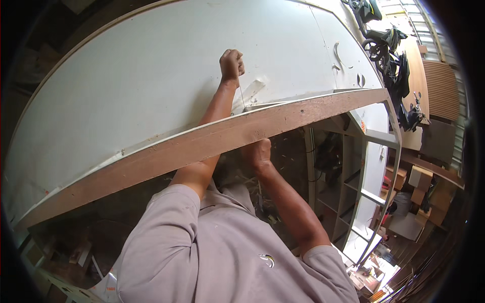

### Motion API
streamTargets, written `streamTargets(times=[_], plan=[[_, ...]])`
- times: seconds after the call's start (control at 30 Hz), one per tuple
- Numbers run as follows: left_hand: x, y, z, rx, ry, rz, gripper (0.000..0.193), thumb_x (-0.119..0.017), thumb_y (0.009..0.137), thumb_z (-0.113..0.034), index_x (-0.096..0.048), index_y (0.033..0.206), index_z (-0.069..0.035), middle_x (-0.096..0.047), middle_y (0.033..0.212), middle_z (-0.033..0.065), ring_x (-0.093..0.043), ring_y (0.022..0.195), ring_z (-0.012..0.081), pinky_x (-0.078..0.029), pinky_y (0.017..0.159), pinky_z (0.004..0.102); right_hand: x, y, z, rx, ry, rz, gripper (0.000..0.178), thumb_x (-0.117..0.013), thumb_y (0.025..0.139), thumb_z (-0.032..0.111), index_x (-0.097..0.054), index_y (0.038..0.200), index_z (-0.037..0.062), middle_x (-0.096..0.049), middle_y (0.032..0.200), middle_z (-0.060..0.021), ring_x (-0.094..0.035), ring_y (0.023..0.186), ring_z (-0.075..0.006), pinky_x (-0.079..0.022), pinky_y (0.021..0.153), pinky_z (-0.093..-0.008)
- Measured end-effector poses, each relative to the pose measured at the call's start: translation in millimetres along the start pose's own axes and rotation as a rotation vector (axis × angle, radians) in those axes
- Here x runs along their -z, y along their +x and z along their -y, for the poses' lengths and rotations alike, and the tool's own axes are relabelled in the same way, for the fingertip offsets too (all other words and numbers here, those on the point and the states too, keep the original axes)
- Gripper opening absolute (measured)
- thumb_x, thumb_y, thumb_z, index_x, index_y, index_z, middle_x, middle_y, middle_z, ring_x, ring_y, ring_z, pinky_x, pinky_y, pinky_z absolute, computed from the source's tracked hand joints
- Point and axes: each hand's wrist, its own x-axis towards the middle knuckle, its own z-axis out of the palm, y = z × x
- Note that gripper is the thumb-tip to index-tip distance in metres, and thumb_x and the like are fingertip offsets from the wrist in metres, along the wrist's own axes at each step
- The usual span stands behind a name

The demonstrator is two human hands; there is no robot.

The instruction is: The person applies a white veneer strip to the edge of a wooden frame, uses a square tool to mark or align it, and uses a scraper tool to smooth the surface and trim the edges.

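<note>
My left hand is closed in a fist over the white panel, its arm passing behind a brown wooden strip. From the fist a thin, wire-like piece runs down to a small gap at the strip's white edge. Its exact kind cannot be made out. Below the strip, my right hand is bent at the wrist, its fingers hidden behind the wood. A pale smear marks the panel beside the thin piece.
Curved offcuts lie on the panel's right part. A pale open frame with shelves stands at right. Beyond it are parked motorbikes and stacked boxes. Wood shavings lie below the strip.
</note>
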Motion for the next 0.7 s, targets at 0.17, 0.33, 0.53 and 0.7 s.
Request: streamTargets(times=[0.17,0.33,0.53,0.7], plan=[[16,-32,-12,0.084,0.001,0.088,0.037,-0.061,0.096,-0.042,-0.057,0.09,-0.006,-0.045,0.061,0.0001,-0.042,0.05,0.0126,-0.035,0.048,0.0284,59,-32,-22,0.231,0.039,-0.022,0.014,-0.063,0.077,0.006,-0.069,0.09,0.0055,-0.065,0.093,-0.0143,-0.069,0.072,-0.0325,-0.055,0.06,-0.0439],[103,-82,6,-0.386,0.86,0.161,0.065,-0.056,0.094,-0.064,-0.065,0.11,-0.001,-0.063,0.089,0.0131,-0.061,0.089,0.0253,-0.048,0.081,0.0396,107,-128,-28,0.315,0.252,0.058,0.031,-0.067,0.07,0.003,-0.071,0.1,0.0074,-0.064,0.087,-0.0106,-0.067,0.072,-0.0317,-0.054,0.061,-0.0423],[89,-161,73,-0.856,1.54,0.286,0.031,-0.073,0.081,-0.035,-0.066,0.096,-0.009,-0.064,0.093,0.0128,-0.062,0.091,0.0359,-0.047,0.079,0.0502,79,-266,-62,0.135,0.257,0.172,0.033,-0.068,0.068,0.002,-0.076,0.099,0.0098,-0.067,0.083,-0.0076,-0.069,0.071,-0.0292,-0.055,0.06,-0.0395],[84,-158,93,-1.046,1.722,0.204,0.015,-0.072,0.081,-0.015,-0.063,0.091,-0.009,-0.062,0.085,0.0107,-0.06,0.086,0.0331,-0.046,0.08,0.0497,47,-337,-82,-0.023,0.258,0.14,0.021,-0.069,0.074,0.004,-0.076,0.093,0.0097,-0.067,0.079,-0.0084,-0.069,0.072,-0.0298,-0.055,0.062,-0.0403]])
